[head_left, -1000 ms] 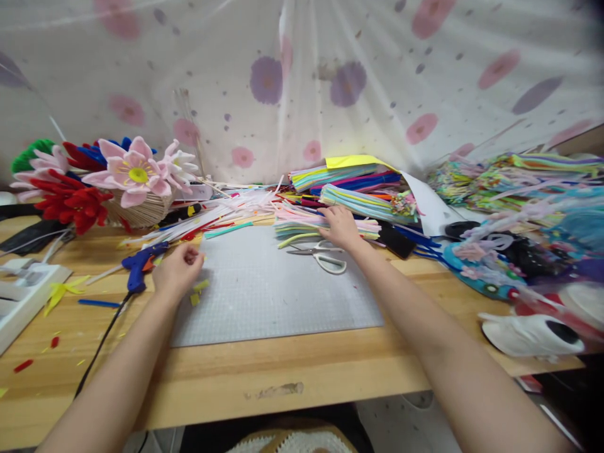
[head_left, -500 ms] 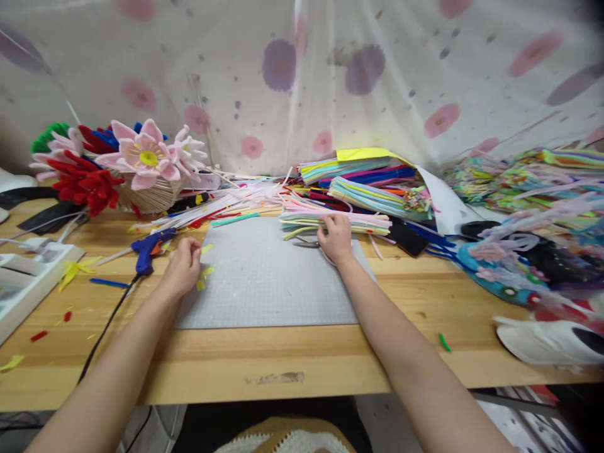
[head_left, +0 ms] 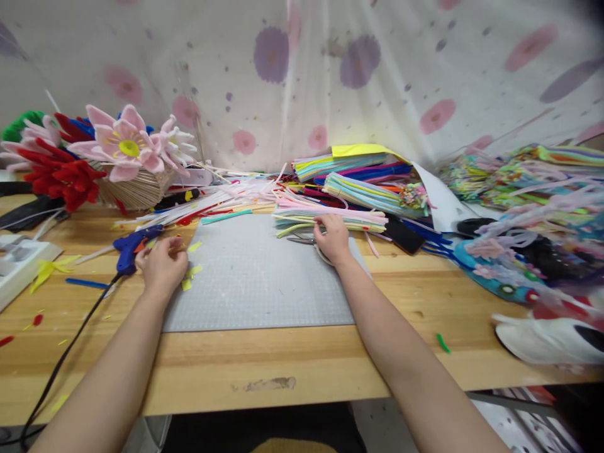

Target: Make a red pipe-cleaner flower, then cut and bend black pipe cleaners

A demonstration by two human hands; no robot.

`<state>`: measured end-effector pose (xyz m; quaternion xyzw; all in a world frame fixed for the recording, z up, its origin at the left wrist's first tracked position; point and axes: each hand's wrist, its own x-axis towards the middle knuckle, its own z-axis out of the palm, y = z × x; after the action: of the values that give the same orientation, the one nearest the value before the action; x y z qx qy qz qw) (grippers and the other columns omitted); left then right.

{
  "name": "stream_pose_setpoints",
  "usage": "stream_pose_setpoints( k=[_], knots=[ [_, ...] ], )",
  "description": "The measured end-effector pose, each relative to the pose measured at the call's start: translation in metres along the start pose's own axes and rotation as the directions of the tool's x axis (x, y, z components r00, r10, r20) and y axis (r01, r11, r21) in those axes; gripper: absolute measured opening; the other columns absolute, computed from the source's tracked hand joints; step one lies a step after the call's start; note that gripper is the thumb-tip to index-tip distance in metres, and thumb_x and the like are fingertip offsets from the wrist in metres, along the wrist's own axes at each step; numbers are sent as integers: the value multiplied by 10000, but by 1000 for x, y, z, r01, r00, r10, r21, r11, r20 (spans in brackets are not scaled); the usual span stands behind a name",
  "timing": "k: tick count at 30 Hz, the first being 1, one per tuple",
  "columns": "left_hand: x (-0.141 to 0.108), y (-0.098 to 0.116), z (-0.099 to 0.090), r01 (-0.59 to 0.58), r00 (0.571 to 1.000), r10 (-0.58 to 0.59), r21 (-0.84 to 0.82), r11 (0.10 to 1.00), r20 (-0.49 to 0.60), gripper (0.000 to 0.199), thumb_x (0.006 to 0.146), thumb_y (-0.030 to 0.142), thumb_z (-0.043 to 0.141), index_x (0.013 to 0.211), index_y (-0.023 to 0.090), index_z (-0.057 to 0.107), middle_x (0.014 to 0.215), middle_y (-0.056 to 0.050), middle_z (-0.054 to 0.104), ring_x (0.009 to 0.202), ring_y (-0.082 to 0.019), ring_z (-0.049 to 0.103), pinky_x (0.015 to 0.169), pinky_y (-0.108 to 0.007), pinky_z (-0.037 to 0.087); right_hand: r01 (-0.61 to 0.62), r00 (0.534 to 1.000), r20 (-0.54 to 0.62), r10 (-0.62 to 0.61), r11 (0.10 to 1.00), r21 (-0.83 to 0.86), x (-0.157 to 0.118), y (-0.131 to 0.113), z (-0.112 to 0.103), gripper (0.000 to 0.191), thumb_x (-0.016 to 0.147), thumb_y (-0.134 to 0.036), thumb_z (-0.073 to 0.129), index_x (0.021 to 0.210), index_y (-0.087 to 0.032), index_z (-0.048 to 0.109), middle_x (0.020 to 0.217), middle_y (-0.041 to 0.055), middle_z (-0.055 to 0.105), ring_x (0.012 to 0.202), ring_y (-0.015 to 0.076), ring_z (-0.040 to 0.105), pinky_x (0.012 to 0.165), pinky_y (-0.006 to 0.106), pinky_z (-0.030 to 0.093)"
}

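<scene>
My left hand (head_left: 164,263) is over the left edge of the grey cutting mat (head_left: 264,283), fingers apart and slightly curled, with nothing visible in them. Just left of it lies a blue glue gun (head_left: 128,251) with a black cord; small yellow scraps (head_left: 191,274) lie to its right. At the mat's far right, my right hand (head_left: 331,239) is closed on the handles of metal scissors (head_left: 299,240), whose blades point left. A bundle of pastel pipe cleaners (head_left: 358,219) lies right behind the fingers, which partly hide it.
Fuzzy flowers (head_left: 125,146) fill a basket at the back left, beyond a white power strip (head_left: 23,267). More pipe cleaner bundles (head_left: 372,192) and a black phone-like slab (head_left: 404,236) lie behind my right hand. Finished craft pieces (head_left: 500,270) crowd the right side.
My left hand has moved left towards the glue gun, and its fingers have spread. The right hand stays at the scissors. The view has shifted slightly.
</scene>
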<state>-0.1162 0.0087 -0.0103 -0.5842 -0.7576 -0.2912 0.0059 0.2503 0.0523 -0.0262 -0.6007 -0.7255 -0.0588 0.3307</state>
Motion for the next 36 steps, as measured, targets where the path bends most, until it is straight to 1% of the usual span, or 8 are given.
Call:
stream_pose_setpoints(
  k=[7, 11, 16, 20, 24, 29, 32, 36],
  knots=[
    [-17, 21, 16, -348, 934, 342, 40, 937, 101, 516, 765, 397, 560, 1234, 197, 477, 1312, -138, 487, 1268, -306, 377, 1091, -503, 129, 32, 995, 95, -30, 999, -17, -3, -6, 6, 241, 829, -212, 459, 996, -164, 627, 1001, 112, 615, 984, 252, 492, 873, 356, 385],
    [-15, 21, 16, -293, 955, 296, 81, 953, -32, 507, 809, 335, 507, 1278, 154, 437, 1359, -199, 395, 1326, -331, 264, 1083, -563, 29, -6, 996, 86, 7, 1000, -17, -4, -7, 7, 300, 814, -187, 461, 1079, -138, 593, 1058, 130, 593, 985, 252, 503, 883, 356, 389],
    [-10, 37, 16, -332, 935, 338, 75, 940, -103, 380, 848, 298, 447, 1193, 150, 513, 1275, -171, 476, 1256, -297, 359, 1080, -503, 136, -54, 997, 59, 56, 998, -36, -4, -9, 5, 308, 814, -161, 427, 1078, -146, 585, 1049, 132, 590, 984, 254, 512, 879, 359, 389],
    [-15, 94, 33, -444, 895, 442, -21, 896, -66, 339, 857, 320, 451, 1131, 152, 558, 1198, -161, 529, 1169, -291, 439, 1016, -460, 273, -92, 995, 46, 94, 995, -44, -3, -12, 4, 297, 814, -145, 407, 1048, -149, 590, 1026, 130, 594, 974, 243, 516, 871, 348, 391],
    [-16, 176, 56, -644, 758, 652, -132, 753, 18, 378, 818, 318, 532, 1157, 154, 533, 1251, -163, 492, 1197, -291, 419, 1016, -440, 296, -244, 969, -52, 243, 970, -5, 2, 1, -10, 239, 831, -199, 390, 962, -169, 588, 919, 108, 605, 864, 229, 539, 770, 340, 411],
    [-8, 258, 89, -810, 556, 820, -136, 571, 131, 634, 708, 304, 674, 1260, 84, 453, 1376, -198, 386, 1319, -318, 294, 1095, -423, 207, -619, 773, -189, 605, 785, -19, 3, 52, -44, 191, 794, -287, 435, 873, -196, 583, 861, 82, 613, 778, 231, 553, 683, 338, 406],
    [-3, 280, 108, -832, 522, 832, -101, 545, 186, 792, 668, 310, 711, 1338, 62, 369, 1401, -214, 367, 1325, -329, 299, 1103, -431, 185, -691, 722, -129, 680, 718, -87, -3, 78, -52, 139, 725, -295, 516, 793, -200, 591, 874, 90, 618, 752, 236, 561, 675, 350, 417],
    [1, 285, 122, -784, 544, 753, -94, 613, 371, 704, 700, 348, 671, 1291, 65, 413, 1194, -195, 563, 1120, -315, 527, 959, -421, 369, -688, 724, -149, 674, 720, -84, -7, 89, -44, 171, 686, -260, 537, 832, -194, 597, 862, 97, 630, 739, 236, 566, 671, 353, 426]
  ],
)
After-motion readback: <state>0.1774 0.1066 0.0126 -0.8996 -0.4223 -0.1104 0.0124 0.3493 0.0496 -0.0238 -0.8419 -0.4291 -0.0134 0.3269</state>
